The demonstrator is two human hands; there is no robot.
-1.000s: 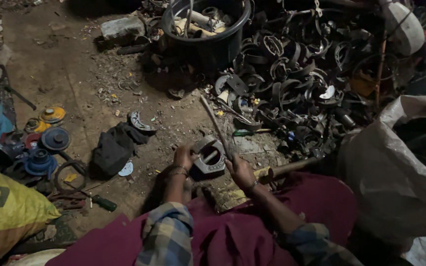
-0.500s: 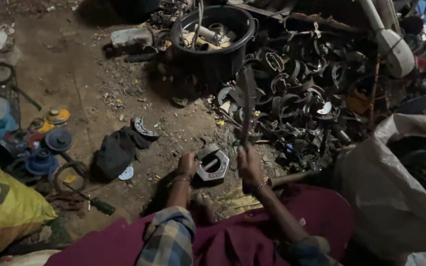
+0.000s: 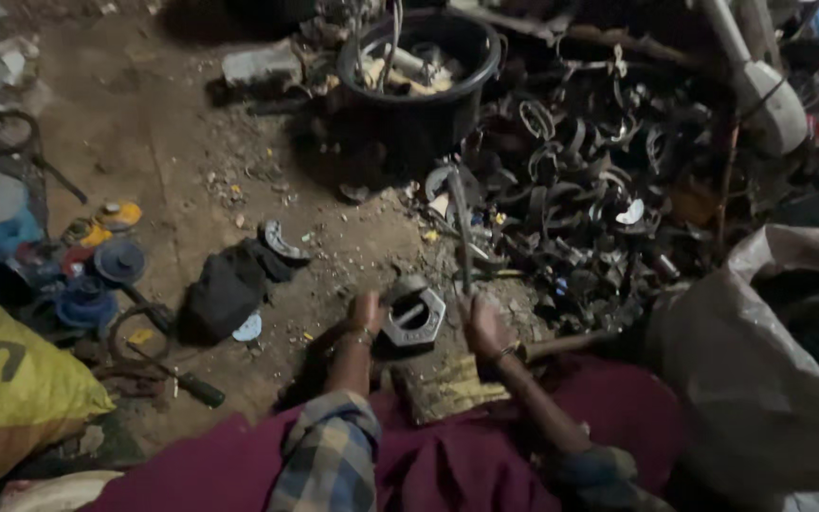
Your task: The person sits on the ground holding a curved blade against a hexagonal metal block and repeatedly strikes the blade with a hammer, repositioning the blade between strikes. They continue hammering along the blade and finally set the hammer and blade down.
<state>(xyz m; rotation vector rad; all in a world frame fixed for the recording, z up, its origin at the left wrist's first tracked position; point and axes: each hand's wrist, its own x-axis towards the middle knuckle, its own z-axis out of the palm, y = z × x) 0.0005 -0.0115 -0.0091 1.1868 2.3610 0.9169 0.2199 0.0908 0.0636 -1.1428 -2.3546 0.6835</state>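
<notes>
I sit on a dirt floor with a maroon cloth over my legs. My left hand (image 3: 366, 314) rests against the left side of a grey hexagonal metal part (image 3: 413, 318) lying on the ground in front of me. My right hand (image 3: 484, 327) grips a long thin metal rod (image 3: 462, 228), held nearly upright just right of the part. The rod's lower end is hidden by my fingers. A wooden handle (image 3: 571, 343) lies on the floor just right of my right wrist.
A heap of dark scrap metal rings (image 3: 580, 209) fills the right. A black bucket (image 3: 421, 71) stands at the top centre. A whitish sack (image 3: 770, 370) is at right, a yellow sack (image 3: 7, 389) at left, a screwdriver (image 3: 182, 379) and dark cloth (image 3: 225, 289) lie left of me.
My right hand has swung the rod from a leftward tilt to nearly upright. My left hand stayed at the hexagonal part. The view has shifted slightly.
</notes>
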